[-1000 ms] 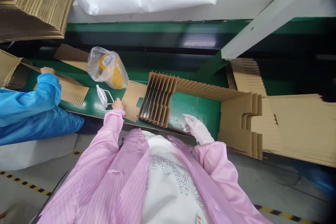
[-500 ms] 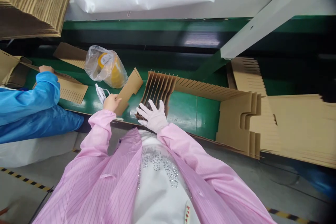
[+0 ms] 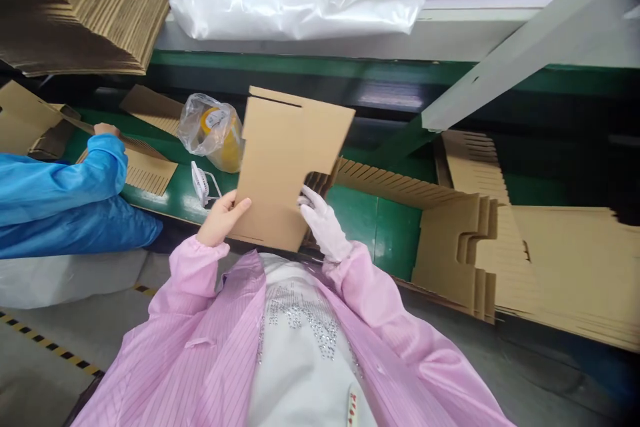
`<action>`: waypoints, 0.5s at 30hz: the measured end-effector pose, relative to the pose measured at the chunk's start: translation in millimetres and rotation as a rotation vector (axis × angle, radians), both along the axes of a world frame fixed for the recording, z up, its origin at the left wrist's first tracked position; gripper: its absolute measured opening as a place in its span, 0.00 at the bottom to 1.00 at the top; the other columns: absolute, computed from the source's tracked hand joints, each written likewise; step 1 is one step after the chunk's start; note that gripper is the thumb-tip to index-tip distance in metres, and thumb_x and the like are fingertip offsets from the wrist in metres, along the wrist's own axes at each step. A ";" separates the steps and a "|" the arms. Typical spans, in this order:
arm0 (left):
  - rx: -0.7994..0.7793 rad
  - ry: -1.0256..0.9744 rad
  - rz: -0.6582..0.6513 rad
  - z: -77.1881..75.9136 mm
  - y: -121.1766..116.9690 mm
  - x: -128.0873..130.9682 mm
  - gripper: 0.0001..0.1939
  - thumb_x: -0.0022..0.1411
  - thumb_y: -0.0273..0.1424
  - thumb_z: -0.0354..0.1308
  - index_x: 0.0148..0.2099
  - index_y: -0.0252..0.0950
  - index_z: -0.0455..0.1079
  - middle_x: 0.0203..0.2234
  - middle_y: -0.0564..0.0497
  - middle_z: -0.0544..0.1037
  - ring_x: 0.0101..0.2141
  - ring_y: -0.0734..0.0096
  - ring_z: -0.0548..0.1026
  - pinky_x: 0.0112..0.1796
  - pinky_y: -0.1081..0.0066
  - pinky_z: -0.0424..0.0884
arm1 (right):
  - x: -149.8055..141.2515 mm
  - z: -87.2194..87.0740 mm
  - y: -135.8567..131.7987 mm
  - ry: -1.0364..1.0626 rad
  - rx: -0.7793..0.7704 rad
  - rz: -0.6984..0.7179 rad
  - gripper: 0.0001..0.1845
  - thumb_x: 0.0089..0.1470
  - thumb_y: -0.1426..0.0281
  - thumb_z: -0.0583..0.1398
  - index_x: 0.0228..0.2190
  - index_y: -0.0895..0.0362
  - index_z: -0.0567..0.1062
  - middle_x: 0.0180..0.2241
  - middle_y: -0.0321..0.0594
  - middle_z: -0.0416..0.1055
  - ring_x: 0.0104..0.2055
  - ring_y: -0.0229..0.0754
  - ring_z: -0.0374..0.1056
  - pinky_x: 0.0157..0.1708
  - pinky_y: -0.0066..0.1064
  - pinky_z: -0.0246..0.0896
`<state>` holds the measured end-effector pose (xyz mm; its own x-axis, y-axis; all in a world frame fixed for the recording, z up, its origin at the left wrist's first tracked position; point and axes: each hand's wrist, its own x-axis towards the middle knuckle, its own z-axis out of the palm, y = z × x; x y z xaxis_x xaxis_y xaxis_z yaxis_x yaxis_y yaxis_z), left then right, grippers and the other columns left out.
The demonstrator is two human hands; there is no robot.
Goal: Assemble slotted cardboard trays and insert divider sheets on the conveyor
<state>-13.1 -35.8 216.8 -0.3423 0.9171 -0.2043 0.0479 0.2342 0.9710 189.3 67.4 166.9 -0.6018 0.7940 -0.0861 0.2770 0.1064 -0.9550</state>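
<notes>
A tan cardboard divider sheet (image 3: 280, 153), with a notch in its right side, is tilted up in front of me. My bare left hand (image 3: 223, 217) grips its lower left edge, thumb on the near face. At the right edge, just below the notch, my white-gloved right hand (image 3: 324, 223) holds it with bent fingers. Mostly hidden behind the sheet is a group of upright cardboard dividers (image 3: 325, 181). To their right, a slotted cardboard strip (image 3: 390, 180) runs to several notched cardboard panels (image 3: 445, 240) standing on edge.
Left of the sheet are a white plastic object (image 3: 201, 183) with a loop and a clear bag (image 3: 210, 133) of yellow tape rolls. A co-worker's blue sleeve (image 3: 95, 167) reaches in at left. Stacked cardboard (image 3: 105, 7) and a slanted white post (image 3: 500, 60) stand beyond the green bench (image 3: 397, 227).
The cardboard sheet has come up from flat at the left to a tilted position before me. My right hand has left the divider tops and moved right, onto the sheet's edge.
</notes>
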 end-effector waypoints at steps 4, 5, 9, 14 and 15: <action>-0.034 -0.186 -0.173 -18.7 12.9 36.2 0.32 0.54 0.51 0.61 0.53 0.33 0.69 0.45 0.44 0.77 0.45 0.60 0.74 0.48 0.63 0.69 | 22.2 37.3 12.2 -0.067 -0.184 0.077 0.27 0.57 0.53 0.53 0.48 0.58 0.73 0.47 0.45 0.74 0.48 0.45 0.70 0.49 0.35 0.66; -0.036 -0.217 -0.203 -23.7 15.1 43.2 0.32 0.56 0.51 0.60 0.55 0.34 0.68 0.45 0.44 0.77 0.45 0.60 0.74 0.48 0.62 0.69 | 30.5 42.1 15.4 -0.090 -0.176 0.090 0.24 0.57 0.54 0.53 0.46 0.57 0.74 0.48 0.45 0.73 0.49 0.45 0.69 0.50 0.35 0.65; -0.021 -0.094 -0.277 -44.0 20.8 57.6 0.28 0.64 0.47 0.52 0.59 0.34 0.63 0.42 0.45 0.78 0.41 0.65 0.76 0.46 0.63 0.71 | 81.2 43.9 31.7 -0.167 -0.169 -0.069 0.19 0.56 0.55 0.54 0.40 0.55 0.74 0.50 0.46 0.72 0.51 0.45 0.68 0.51 0.37 0.64; 0.129 0.634 -0.433 -63.1 26.1 62.4 0.17 0.67 0.33 0.49 0.55 0.36 0.67 0.49 0.44 0.75 0.54 0.59 0.69 0.56 0.56 0.64 | 155.3 46.9 56.8 -0.196 -0.182 -0.418 0.21 0.50 0.53 0.58 0.41 0.53 0.71 0.49 0.43 0.71 0.47 0.45 0.70 0.43 0.33 0.68; 0.174 0.734 -0.505 -66.2 27.2 65.2 0.16 0.67 0.31 0.49 0.54 0.35 0.68 0.51 0.44 0.74 0.58 0.58 0.65 0.58 0.55 0.62 | 164.1 49.9 60.0 -0.274 -0.128 -0.380 0.20 0.50 0.54 0.58 0.40 0.53 0.72 0.48 0.43 0.71 0.46 0.45 0.70 0.42 0.32 0.68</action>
<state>52.1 -8.6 150.5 0.1195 0.9909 0.0614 0.7257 -0.1294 0.6758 353.3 127.4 216.8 -0.2131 0.9258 -0.3123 0.5165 -0.1646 -0.8403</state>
